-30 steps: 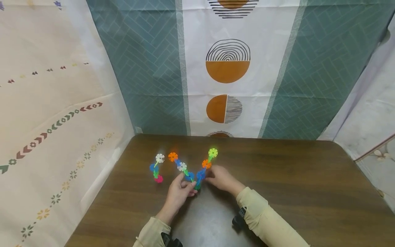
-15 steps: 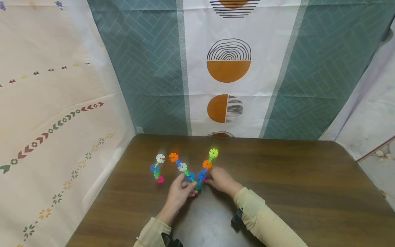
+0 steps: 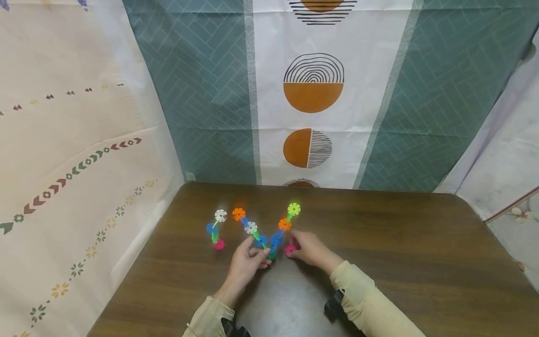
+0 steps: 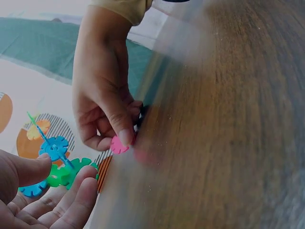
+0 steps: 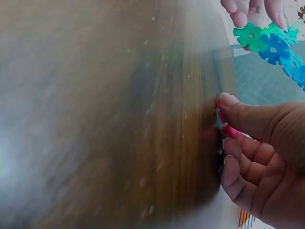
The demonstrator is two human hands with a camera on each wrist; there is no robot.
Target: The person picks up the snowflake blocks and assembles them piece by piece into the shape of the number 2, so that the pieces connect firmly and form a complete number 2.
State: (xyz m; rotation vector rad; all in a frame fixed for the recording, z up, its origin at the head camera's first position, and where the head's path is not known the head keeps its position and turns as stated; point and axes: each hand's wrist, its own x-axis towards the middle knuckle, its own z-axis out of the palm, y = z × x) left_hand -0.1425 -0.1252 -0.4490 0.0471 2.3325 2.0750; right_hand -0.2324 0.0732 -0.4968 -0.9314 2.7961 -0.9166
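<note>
My left hand (image 3: pixel 244 263) pinches the low point of a V-shaped chain of notched plastic snowflake discs (image 3: pixel 251 228). Blue, white and orange discs run up its left arm; the right arm ends in a yellow-green disc (image 3: pixel 294 208). Green discs (image 5: pixel 250 37) at the bend lie by the left fingertips in the right wrist view. Just right of the chain, my right hand (image 3: pixel 312 249) holds a pink snowflake disc (image 4: pixel 119 145) between thumb and fingers, low over the tabletop. Those fingers partly cover the pink disc in the right wrist view.
A shorter chain (image 3: pixel 214 229) of white, blue, green and pink discs lies left of the V. All of it is on a brown wooden table (image 3: pixel 400 252). Patterned cloth (image 3: pixel 202 93) hangs behind the table and along the left side.
My right hand has drawn away from the chain, slightly to the right, and the pink disc now shows in its fingers. The left hand keeps its hold, almost still.
</note>
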